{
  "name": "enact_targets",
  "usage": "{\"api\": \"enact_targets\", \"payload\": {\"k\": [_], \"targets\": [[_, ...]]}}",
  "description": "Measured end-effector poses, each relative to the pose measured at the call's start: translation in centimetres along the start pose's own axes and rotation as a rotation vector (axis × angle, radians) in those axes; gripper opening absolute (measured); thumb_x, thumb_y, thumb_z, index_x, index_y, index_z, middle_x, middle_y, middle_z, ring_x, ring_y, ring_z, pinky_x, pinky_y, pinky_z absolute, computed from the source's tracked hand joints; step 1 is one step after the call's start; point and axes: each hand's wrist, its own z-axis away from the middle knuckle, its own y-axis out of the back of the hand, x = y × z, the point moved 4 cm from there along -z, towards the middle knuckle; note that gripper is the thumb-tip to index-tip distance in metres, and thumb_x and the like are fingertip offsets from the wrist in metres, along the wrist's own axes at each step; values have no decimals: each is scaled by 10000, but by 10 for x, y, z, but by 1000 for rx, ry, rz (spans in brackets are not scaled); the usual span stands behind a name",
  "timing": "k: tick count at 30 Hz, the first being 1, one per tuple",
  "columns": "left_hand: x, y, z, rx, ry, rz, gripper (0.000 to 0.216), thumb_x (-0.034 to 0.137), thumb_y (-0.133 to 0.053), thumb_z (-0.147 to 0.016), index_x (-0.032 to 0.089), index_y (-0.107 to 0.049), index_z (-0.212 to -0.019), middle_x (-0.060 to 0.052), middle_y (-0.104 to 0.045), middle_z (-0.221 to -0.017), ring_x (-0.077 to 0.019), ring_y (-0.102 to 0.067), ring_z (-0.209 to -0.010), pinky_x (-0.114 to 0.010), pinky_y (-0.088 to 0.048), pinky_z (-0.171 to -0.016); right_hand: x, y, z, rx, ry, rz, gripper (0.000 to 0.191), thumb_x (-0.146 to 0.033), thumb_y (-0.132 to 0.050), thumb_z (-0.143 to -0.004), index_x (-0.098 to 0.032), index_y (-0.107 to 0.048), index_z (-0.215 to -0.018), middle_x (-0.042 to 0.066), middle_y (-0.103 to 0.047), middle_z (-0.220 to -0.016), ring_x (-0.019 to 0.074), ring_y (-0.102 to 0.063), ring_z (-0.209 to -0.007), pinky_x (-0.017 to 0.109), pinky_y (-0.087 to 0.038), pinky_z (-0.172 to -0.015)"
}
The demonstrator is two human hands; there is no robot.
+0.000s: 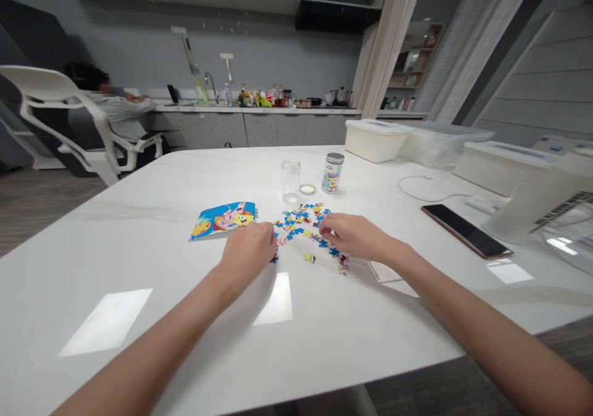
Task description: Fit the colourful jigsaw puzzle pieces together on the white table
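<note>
Several small blue, yellow and pink jigsaw pieces (301,217) lie scattered in the middle of the white table (139,262). My left hand (249,250) rests knuckles-up at the left edge of the pile, fingertips curled down onto pieces there. My right hand (354,236) lies at the pile's right side, fingers bent over a few pieces. Whether either hand pinches a piece is hidden by the fingers. A colourful cartoon picture card (223,218) lies flat just left of the pile.
Behind the pile stand a clear empty jar (290,181), its lid (307,189) and a printed tin (332,173). A dark phone (466,231) lies at right, near white storage boxes (376,139) and a cable. A person sits far left behind a white chair (60,120).
</note>
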Motion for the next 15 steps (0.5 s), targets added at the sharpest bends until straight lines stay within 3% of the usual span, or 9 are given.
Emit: {"api": "enact_targets", "payload": {"k": [4,9,12,15], "targets": [[1,8,2,18,-101,-145,303,194,-394,-892,140,-688,-844,-147,-707,-812,-288,-687,-767,-326,-460,-582,18,2,1,-25,-234,129,253,-260,-416,-943,-184,-654,-986,119,-675,-1033,235,-640,-906,302,-447,-705],[7,7,5,-31,-334,-270,306,239,-421,-924,130,-688,-818,-151,-698,-755,-278,-690,-750,-314,-462,-597,33,5,10,-180,-452,199,427,-419,-371,-960,-128,-644,-1114,212,-629,-1149,317,-646,-995,393,-487,-798],[10,7,9,-44,-434,-282,320,259,-402,-956,120,-685,-899,-137,-694,-733,-263,-693,-757,-309,-474,-641,31,4,17,-262,-426,92,615,-578,-423,-904,-127,-546,-1303,230,-570,-1271,364,-608,-1104,452,-471,-893],[12,5,15,-87,-501,-282,339,311,-403,-978,108,-666,-1040,-143,-705,-772,-269,-699,-755,-317,-485,-654,22,-1,23,-388,-321,-24,1015,-747,-576,-708,-155,-322,-1493,227,-364,-1495,412,-457,-1298,491,-415,-1011]]}}
